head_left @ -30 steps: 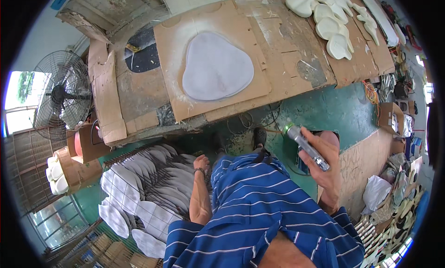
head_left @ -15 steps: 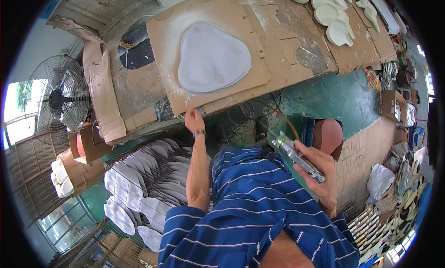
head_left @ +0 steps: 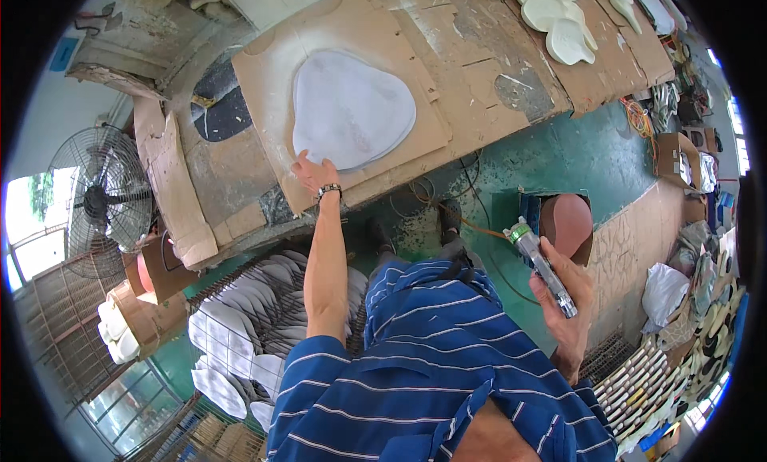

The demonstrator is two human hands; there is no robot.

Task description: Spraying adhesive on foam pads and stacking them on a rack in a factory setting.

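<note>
A flat, rounded-triangle sheet [head_left: 351, 107], pale grey-white with a slightly mottled face, lies on a square of brown cardboard [head_left: 264, 87] on the workbench. My left hand [head_left: 316, 174], a bracelet at its wrist, reaches to the sheet's near-left edge. Its fingers are apart and the fingertips meet that edge; no firm hold shows. Away from the bench, my right hand [head_left: 566, 294] is wrapped round a metal spray gun [head_left: 545, 262] with a green collar. A thin hose trails near the gun.
Several cream shaped pieces [head_left: 559, 23] lie at the bench's far right. Below the bench's left end, a wire rack [head_left: 264, 302] holds many similar pale sheets. A caged fan [head_left: 100, 194] stands left. An open box with a reddish rounded form [head_left: 569, 222] sits on the green floor [head_left: 551, 162].
My left hand has moved forward from the cardboard's front edge to the sheet, its fingers spreading. My right hand has shifted slightly right and down with the spray gun. The view has shifted a little.
</note>
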